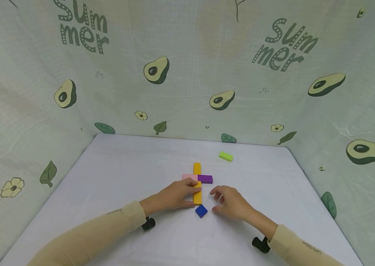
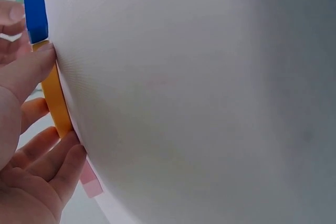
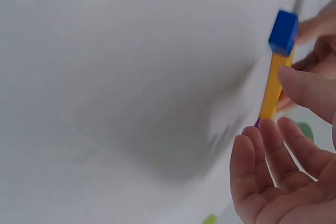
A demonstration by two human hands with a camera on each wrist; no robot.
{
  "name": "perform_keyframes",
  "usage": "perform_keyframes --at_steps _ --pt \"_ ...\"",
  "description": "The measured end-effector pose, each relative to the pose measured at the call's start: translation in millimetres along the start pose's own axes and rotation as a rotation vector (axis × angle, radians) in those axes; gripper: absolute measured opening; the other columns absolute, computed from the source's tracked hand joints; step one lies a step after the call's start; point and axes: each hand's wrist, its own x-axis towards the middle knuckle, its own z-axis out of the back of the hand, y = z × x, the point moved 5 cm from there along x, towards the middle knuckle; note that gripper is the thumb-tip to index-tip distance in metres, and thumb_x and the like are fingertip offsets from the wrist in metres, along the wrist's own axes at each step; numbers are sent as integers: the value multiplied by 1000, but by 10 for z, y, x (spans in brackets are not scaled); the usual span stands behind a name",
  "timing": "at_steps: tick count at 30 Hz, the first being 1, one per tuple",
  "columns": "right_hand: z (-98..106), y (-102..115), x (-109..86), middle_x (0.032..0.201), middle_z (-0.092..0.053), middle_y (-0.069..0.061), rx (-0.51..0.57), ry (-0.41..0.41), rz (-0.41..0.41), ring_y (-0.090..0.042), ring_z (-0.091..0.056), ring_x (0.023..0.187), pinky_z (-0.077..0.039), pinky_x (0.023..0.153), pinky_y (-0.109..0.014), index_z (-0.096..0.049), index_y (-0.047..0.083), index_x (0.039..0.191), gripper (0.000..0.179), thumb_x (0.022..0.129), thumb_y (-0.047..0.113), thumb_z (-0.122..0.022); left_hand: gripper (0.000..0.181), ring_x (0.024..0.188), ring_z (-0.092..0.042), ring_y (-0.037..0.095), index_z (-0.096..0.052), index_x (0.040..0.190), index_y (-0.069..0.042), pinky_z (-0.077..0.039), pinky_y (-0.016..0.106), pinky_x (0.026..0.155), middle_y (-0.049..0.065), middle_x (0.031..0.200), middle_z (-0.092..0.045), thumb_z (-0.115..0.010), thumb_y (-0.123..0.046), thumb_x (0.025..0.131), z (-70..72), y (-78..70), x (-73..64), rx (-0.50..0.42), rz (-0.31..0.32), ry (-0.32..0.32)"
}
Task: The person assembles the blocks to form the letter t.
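Note:
My left hand (image 1: 179, 194) holds the near yellow block (image 1: 197, 198) from its left side, thumb by the near end and a finger across the top. At that block's near end lies a blue block (image 1: 201, 211), turned cornerwise. Beyond the far end, a pink block (image 1: 188, 176) and a purple block (image 1: 205, 179) lie end to end, and another yellow block (image 1: 197, 168) extends behind them. My right hand (image 1: 232, 203) hovers to the right of the near yellow and blue blocks, fingers loosely bent, nothing between them. Left fingers partly cover the pink block.
A lime green block (image 1: 226, 156) lies by itself toward the back right of the white table (image 1: 134, 162). Cloth walls (image 1: 187, 74) printed with avocados and leaves rise at the back and both sides.

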Motion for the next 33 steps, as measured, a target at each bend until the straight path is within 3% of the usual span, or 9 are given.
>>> perform_keyframes --at_steps 7,18,33 --pt "271 -219 262 112 -70 -6 -40 -57 -71 -23 -63 99 -59 88 -40 -70 8 127 41 89 13 -87 66 134 -61 17 -61 151 -21 -52 28 109 2 150 -58 -82 -45 94 -12 13 40 7 14 7" --pt "678 -598 713 124 -68 -21 -80 -194 -11 -38 -64 114 -56 98 -53 -66 -3 133 44 94 11 -80 66 133 -61 17 -61 151 -20 -52 27 109 2 150 -58 -81 -45 94 -8 12 74 3 10 4" --pt "796 -1003 1173 138 -57 -27 -105 -259 -92 -45 -55 126 -47 110 -62 -62 -1 141 47 98 15 -75 65 132 -62 18 -60 152 -19 -52 28 109 2 151 -57 -80 -44 95 24 -8 65 7 8 0"
